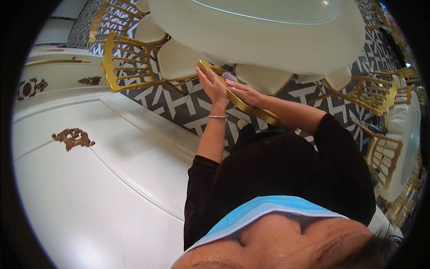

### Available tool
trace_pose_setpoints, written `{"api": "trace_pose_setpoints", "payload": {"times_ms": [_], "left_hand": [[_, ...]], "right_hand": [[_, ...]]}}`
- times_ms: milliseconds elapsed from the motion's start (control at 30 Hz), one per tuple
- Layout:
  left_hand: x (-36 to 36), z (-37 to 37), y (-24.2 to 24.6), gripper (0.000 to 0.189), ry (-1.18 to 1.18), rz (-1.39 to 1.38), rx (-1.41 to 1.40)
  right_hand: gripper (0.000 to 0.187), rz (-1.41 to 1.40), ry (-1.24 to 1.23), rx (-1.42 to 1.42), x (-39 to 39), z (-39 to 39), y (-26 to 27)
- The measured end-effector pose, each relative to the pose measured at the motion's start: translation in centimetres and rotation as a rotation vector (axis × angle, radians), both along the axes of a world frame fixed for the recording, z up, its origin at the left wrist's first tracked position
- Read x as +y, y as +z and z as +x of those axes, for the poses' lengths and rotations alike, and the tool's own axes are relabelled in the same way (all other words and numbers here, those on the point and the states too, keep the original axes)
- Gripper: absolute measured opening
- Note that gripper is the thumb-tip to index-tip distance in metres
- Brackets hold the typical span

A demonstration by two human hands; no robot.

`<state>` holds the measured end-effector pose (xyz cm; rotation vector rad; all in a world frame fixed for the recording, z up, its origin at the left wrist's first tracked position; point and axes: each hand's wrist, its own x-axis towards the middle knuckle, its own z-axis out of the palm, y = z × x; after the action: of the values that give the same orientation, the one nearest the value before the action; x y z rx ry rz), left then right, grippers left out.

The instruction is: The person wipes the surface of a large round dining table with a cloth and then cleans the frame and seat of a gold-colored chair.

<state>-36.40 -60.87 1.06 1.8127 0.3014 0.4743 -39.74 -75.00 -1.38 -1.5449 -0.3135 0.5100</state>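
A gold chair with a cream seat (263, 79) stands before me, its back turned towards my body. My left hand (214, 88), with a bracelet at the wrist, grips the gold top rail (247, 107) of this chair near its left end. My right hand (247, 94) lies over the same rail, fingers stretched out and pressing a greyish-purple cloth (229, 77) to the chair back. Most of the cloth is hidden under the fingers. The chair's spindles and legs are largely out of sight beneath my hands and arms.
Beyond the chair is a round table with a cream cover (255, 43) and a glass top (285, 11). Another gold chair (126, 64) stands to the left, others (373, 94) to the right. A white panelled wall (100, 168) runs close along my left. The floor (168, 104) is patterned grey and white.
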Motion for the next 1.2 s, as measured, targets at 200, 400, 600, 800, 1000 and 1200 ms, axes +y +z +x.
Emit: {"api": "trace_pose_setpoints", "payload": {"times_ms": [200,400,600,800,1000,1200], "left_hand": [[-0.6,1.0,0.3,0.055,0.03,0.189,0.079],[0.3,-0.6,1.0,0.056,0.114,0.294,0.144],[-0.5,0.4,0.3,0.055,0.083,0.269,0.138],[-0.7,0.0,1.2,0.05,0.141,0.591,0.127],[0.3,-0.2,1.0,0.052,0.093,0.88,0.133],[-4.1,-5.2,2.8,0.056,-0.064,0.399,0.238]], "right_hand": [[0.048,-0.182,0.056,0.316,-0.4,2.8,-9.8],[0.032,-0.565,0.148,0.208,0.4,4.5,-22.7],[0.026,-0.546,-0.013,0.342,0.6,5.1,-29.5],[0.036,-0.368,0.029,0.255,-2.4,2.3,-6.3],[0.019,0.171,-0.044,-0.135,-2.8,-0.8,5.2],[0.03,-0.029,0.002,-0.147,-2.6,0.5,-3.3]]}}
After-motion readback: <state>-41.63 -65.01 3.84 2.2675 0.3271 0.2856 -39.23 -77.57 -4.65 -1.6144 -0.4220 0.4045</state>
